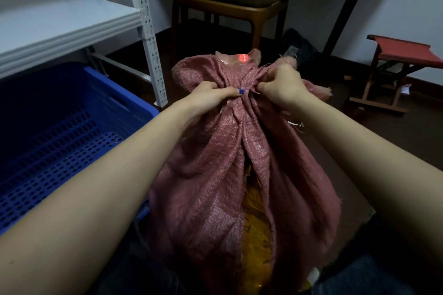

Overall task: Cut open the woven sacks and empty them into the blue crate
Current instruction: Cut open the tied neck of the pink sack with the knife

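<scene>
Hands, left hand (211, 96) and right hand (280, 84), each with grip closed on the gathered neck of the pink woven sack (239, 163) at frame centre, apparently steadying it beside the blue crate (60, 132) at left.

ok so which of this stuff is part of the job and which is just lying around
In use: pink sack, left hand and right hand gripping its bunched neck, blue crate.

Lying about: white shelf, chair, red stool.
</scene>
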`<move>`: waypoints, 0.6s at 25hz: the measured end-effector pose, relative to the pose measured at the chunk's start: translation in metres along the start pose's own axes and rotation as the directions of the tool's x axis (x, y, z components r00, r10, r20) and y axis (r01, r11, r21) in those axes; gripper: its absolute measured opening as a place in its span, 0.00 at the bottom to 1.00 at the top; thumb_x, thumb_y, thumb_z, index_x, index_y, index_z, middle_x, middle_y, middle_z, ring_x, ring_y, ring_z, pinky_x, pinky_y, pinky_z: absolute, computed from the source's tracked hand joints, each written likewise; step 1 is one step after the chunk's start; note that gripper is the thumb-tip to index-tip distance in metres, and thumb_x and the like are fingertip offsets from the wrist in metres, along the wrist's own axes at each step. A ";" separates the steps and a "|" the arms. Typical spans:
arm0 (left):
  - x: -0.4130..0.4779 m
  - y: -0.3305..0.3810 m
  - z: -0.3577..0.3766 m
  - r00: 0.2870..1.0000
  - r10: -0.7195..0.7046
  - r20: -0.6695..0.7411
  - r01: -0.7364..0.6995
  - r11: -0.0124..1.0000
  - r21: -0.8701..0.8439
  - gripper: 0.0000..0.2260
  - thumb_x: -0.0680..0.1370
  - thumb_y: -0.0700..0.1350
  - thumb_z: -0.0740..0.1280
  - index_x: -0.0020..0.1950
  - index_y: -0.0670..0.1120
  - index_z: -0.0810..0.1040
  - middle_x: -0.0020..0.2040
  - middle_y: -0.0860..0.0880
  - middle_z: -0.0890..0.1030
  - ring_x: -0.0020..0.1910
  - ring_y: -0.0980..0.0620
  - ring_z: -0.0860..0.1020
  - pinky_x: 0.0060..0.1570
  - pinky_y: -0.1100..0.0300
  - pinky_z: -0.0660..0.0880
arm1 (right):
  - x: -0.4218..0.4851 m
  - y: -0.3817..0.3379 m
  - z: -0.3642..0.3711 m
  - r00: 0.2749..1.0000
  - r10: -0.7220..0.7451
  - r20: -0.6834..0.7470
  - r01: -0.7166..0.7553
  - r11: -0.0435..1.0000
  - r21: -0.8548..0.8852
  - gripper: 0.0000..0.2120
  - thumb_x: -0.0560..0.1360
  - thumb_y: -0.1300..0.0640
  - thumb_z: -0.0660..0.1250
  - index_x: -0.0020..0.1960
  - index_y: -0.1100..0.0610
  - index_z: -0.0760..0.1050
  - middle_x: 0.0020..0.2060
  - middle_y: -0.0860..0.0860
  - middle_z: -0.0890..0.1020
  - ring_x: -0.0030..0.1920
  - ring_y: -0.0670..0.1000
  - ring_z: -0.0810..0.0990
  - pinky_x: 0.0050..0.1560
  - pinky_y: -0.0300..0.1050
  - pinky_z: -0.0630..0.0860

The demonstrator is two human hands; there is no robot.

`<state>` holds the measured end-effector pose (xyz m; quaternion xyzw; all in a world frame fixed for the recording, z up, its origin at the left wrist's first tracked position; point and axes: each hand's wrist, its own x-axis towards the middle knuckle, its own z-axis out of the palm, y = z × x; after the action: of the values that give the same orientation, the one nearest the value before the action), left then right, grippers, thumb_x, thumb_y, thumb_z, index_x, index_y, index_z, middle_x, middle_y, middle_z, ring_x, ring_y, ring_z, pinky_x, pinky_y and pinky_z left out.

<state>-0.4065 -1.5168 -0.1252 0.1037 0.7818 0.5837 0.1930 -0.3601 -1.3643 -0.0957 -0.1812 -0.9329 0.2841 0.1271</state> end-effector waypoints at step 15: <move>-0.004 0.008 -0.030 0.964 -0.023 -0.267 -0.025 0.984 -0.175 0.09 0.72 0.39 0.65 0.33 0.45 0.71 0.20 0.54 0.70 0.19 0.58 0.68 0.22 0.70 0.62 | 0.009 0.063 -0.036 0.979 0.113 -0.172 -0.144 0.972 -0.183 0.10 0.72 0.63 0.66 0.52 0.61 0.82 0.50 0.65 0.81 0.53 0.66 0.79 0.56 0.55 0.77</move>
<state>-0.4164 -1.5416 -0.1094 0.0069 0.7457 0.6597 0.0937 -0.3392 -1.2941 -0.1016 -0.2751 -0.9292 0.1837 0.1648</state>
